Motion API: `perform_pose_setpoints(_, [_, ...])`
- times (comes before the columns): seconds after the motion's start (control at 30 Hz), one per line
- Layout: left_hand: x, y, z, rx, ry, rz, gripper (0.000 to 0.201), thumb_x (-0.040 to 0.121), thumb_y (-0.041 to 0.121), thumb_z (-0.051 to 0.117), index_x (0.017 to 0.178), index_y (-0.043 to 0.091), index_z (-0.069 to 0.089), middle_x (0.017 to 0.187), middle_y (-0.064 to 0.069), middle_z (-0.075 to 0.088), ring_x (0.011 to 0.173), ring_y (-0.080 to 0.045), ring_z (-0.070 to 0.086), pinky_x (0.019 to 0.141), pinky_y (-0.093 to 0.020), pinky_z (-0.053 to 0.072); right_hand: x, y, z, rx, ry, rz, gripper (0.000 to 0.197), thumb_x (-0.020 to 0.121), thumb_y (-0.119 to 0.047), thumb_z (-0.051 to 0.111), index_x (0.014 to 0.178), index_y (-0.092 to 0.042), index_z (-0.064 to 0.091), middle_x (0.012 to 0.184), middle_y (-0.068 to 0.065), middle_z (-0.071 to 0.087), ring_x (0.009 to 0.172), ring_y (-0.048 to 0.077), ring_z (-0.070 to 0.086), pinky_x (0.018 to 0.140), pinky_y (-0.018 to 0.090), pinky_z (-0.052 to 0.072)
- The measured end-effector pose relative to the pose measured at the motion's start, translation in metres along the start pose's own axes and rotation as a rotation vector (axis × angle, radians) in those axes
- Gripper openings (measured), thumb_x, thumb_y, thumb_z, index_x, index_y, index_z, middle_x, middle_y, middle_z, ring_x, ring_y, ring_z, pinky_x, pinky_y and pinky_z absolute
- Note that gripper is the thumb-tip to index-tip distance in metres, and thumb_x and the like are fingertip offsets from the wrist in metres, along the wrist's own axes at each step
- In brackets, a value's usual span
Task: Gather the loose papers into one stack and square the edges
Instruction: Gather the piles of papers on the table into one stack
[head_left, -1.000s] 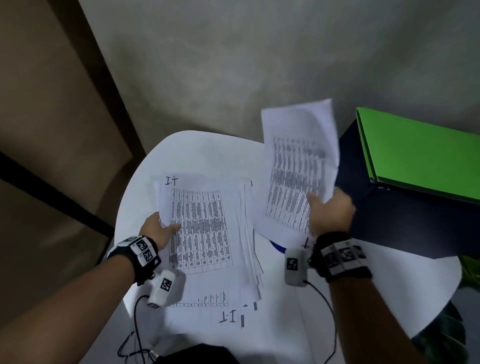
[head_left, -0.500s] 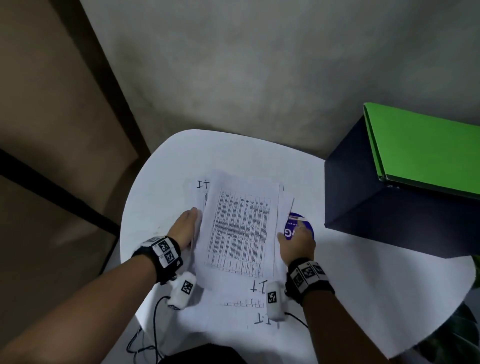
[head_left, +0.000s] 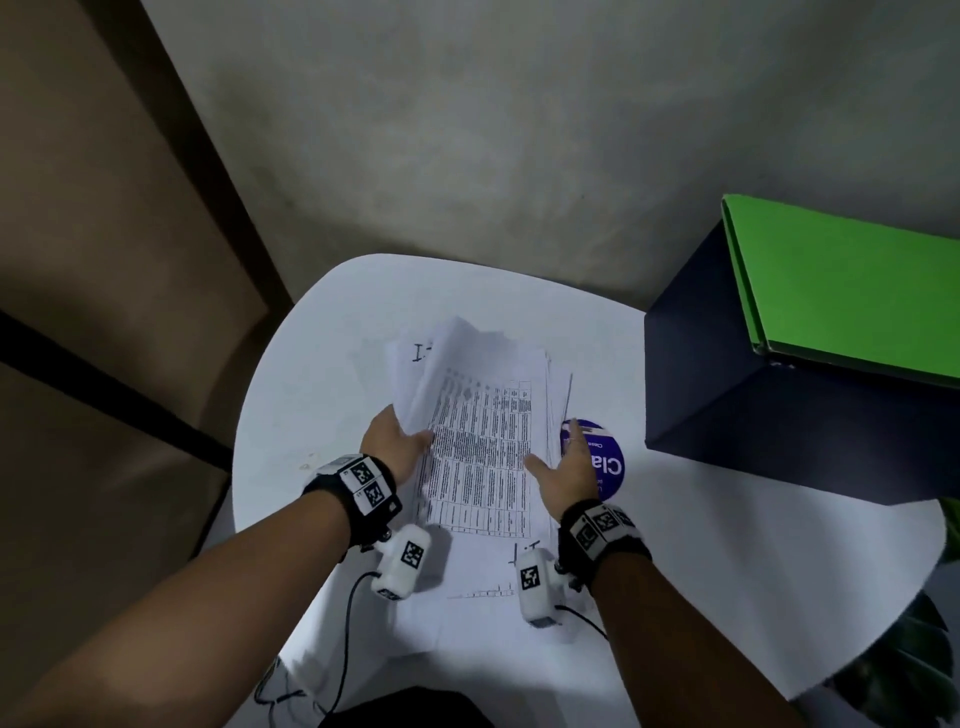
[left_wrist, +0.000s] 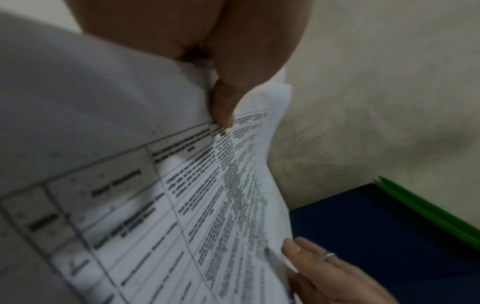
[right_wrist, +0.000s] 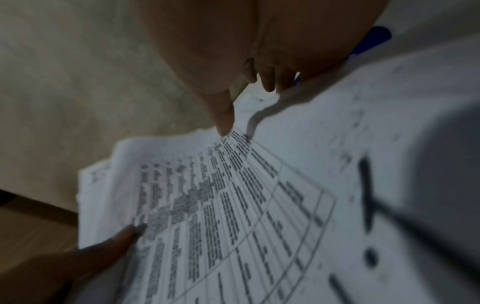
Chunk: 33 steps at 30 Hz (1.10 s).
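A stack of printed papers (head_left: 483, 441) lies in the middle of the round white table (head_left: 322, 364), its sheets fanned unevenly at the far end. My left hand (head_left: 400, 441) grips the stack's left edge, which curls upward, with the thumb (left_wrist: 223, 111) on the top sheet (left_wrist: 182, 205). On the other side, my right hand (head_left: 563, 462) holds the right edge: its thumb (right_wrist: 223, 123) presses on the printed table (right_wrist: 221, 205) and its fingers (left_wrist: 324, 265) run along and under the edge. More sheets (head_left: 483, 592) stick out at the near end, under my wrists.
A round blue sticker (head_left: 608, 462) shows on the table just right of the stack. A dark blue box (head_left: 753, 415) with a green folder (head_left: 857, 301) on top stands at the right. A grey wall is behind; plant leaves (head_left: 909, 665) sit at lower right.
The sheet that my right hand held up a second ago now lies on the pile. Both hands have closed in on the stack's sides, and the left edge has lifted.
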<state>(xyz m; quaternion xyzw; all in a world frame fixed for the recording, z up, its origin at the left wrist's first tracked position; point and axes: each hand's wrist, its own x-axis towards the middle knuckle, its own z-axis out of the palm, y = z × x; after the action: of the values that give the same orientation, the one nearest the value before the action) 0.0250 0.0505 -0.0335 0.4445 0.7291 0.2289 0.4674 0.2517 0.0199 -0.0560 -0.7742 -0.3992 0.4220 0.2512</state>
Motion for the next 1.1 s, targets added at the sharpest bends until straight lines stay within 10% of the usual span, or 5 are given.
perform_pose_setpoints(0.2, [-0.033,0.05,-0.052,-0.379,-0.017,0.232,0.041,0.083,0.014,0.078,0.118,0.004,0.06,0.099,-0.012,0.072,0.102,-0.015,0.068,0.098,-0.05,0.05,0.001,-0.038,-0.051,0.176,0.011,-0.123,0.115,0.058,-0.047,0.091,0.15,-0.025,0.025,0.153,-0.006,0.037,0.134,0.013,0.041,0.114,0.039,0.034])
perform_pose_setpoints(0.33, [-0.054,0.1,-0.081,-0.455,-0.009,0.413,0.018,0.085,0.01,0.073,0.097,0.002,0.062,0.076,-0.001,0.075,0.065,0.007,0.067,0.076,-0.044,0.055,-0.01,-0.096,-0.092,0.351,0.065,-0.3,0.044,0.071,-0.034,0.085,0.069,-0.018,0.045,0.052,-0.022,0.049,0.048,-0.006,0.048,0.057,0.026,0.042])
perform_pose_setpoints(0.47, [-0.074,0.127,-0.086,-0.406,0.189,0.645,0.021,0.092,0.014,0.068,0.11,0.005,0.062,0.1,0.006,0.073,0.094,0.005,0.067,0.09,-0.027,0.052,-0.041,-0.128,-0.106,0.512,0.201,-0.455,0.028,0.075,-0.031,0.083,0.08,-0.01,0.067,0.08,-0.007,0.072,0.076,0.014,0.069,0.072,0.029,0.056])
perform_pose_setpoints(0.63, [-0.083,0.104,-0.069,-0.411,0.12,0.696,0.041,0.094,0.009,0.063,0.132,0.006,0.048,0.123,0.0,0.066,0.117,-0.005,0.062,0.101,-0.024,0.048,-0.087,-0.116,-0.088,0.482,0.104,-0.404,0.025,0.076,-0.023,0.083,0.09,-0.024,0.063,0.083,-0.028,0.066,0.078,-0.019,0.058,0.07,0.0,0.046])
perform_pose_setpoints(1.1, [-0.074,0.081,-0.076,-0.369,-0.019,0.603,0.053,0.074,0.031,0.084,0.118,0.009,0.063,0.11,-0.003,0.073,0.103,-0.013,0.07,0.088,-0.034,0.057,-0.101,-0.11,-0.103,0.611,0.184,-0.444,0.05,0.071,-0.011,0.086,0.116,-0.009,0.064,0.106,0.009,0.074,0.097,0.022,0.072,0.087,0.041,0.059])
